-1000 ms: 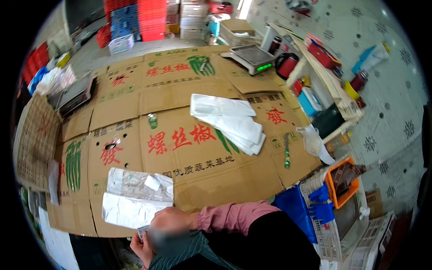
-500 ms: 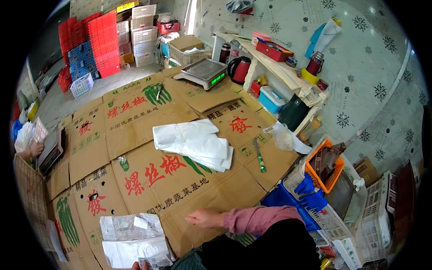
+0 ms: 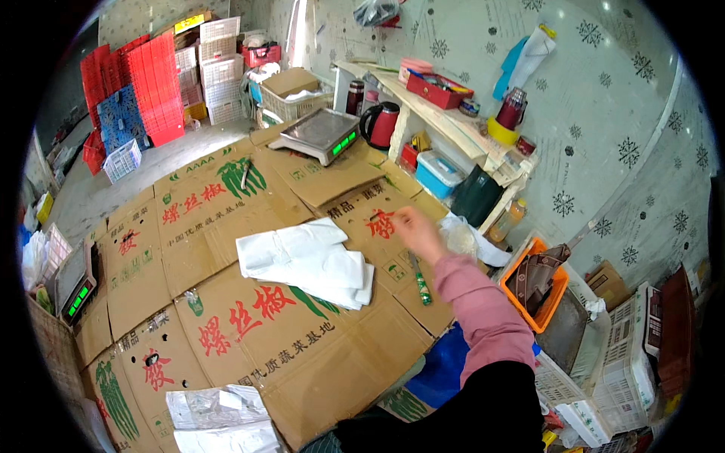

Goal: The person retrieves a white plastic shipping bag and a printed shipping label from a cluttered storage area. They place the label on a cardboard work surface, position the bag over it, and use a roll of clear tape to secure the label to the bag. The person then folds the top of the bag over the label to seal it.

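My right hand [image 3: 419,234], in a pink sleeve, is raised over the right part of the cardboard [image 3: 317,400], fingers curled together; any contents are hidden. Just below it lies a knife [image 3: 423,291] with a green patterned handle, beside a crumpled plastic bag [image 3: 461,235]. Left of the hand lies a folded stack of white bags [image 3: 302,260]. A silvery-white sheet or flat bag [image 3: 219,423] lies at the near edge. My left hand is out of view.
Two scales [image 3: 317,132] [image 3: 75,283] stand far and left. A right-hand shelf [image 3: 423,98] holds a red kettle [image 3: 380,122], flasks and boxes. An orange basket [image 3: 555,283] and white crates [image 3: 627,362] stand near right. Stacked red crates [image 3: 155,87] are at the back.
The view has tilted up. My right hand has moved forward and rightward from the near edge. My left hand, earlier holding a small label, and another person's hand at left have left view.
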The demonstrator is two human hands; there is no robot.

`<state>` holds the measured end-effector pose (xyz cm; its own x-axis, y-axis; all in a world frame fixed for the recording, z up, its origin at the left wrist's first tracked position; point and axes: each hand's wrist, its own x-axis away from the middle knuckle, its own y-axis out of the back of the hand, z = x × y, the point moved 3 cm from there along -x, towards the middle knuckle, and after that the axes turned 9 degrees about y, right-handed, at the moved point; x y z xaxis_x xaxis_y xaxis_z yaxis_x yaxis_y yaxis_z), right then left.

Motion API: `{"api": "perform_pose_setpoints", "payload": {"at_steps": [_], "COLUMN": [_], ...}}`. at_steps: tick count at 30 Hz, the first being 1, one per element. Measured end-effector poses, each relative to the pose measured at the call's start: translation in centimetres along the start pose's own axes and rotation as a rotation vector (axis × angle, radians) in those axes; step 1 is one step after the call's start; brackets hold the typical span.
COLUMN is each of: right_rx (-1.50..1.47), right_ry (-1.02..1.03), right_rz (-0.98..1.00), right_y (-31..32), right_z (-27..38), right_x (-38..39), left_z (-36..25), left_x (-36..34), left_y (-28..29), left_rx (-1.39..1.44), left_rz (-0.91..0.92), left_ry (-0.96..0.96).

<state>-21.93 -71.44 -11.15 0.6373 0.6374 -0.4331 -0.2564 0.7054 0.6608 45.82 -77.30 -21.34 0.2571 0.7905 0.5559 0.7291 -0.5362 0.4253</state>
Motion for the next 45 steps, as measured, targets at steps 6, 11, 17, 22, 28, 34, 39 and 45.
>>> {"api": "perform_pose_setpoints", "payload": {"at_steps": [6,11,17,22,28,34,39,45], "right_rx": [0.063,0.311,0.838,1.07,1.036,1.037,0.967,0.215], "right_ry": [-0.002,0.054,-0.03,-0.262,-0.381,-0.352,-0.192,0.409], "right_rz": [-0.208,-0.312,-0.383,-0.322,-0.178,-0.321,-0.492,-0.291], "right_y": [6.9,13.3,19.9,21.5,19.6,19.5,18.3,8.6], "right_z": [-6.8,-6.7,-8.5,-11.6,-14.1,-18.8,-13.9,-1.9], "right_x": [-0.6,-7.6,-21.6,-27.3,-31.8,-33.0,-31.2,-21.9], "left_z": [-2.7,-5.2,-7.4,-9.4,-11.1,-9.3,-10.9,-18.4], "left_x": [-1.4,-2.3,-2.5,-3.3,-4.0,-5.8,-4.9,-5.2], "left_y": [-1.6,-4.0,-4.6,-5.5,-7.6,-8.4,-8.1,-7.5], "left_rx": [-0.214,-0.173,-0.185,-0.091,-0.099,-0.04,-0.076,-0.316], "left_rz": [0.05,0.145,0.114,0.081,0.05,0.049,0.069,0.091], "left_ry": [0.029,0.051,0.17,0.36,0.402,0.442,0.381,0.034]}}
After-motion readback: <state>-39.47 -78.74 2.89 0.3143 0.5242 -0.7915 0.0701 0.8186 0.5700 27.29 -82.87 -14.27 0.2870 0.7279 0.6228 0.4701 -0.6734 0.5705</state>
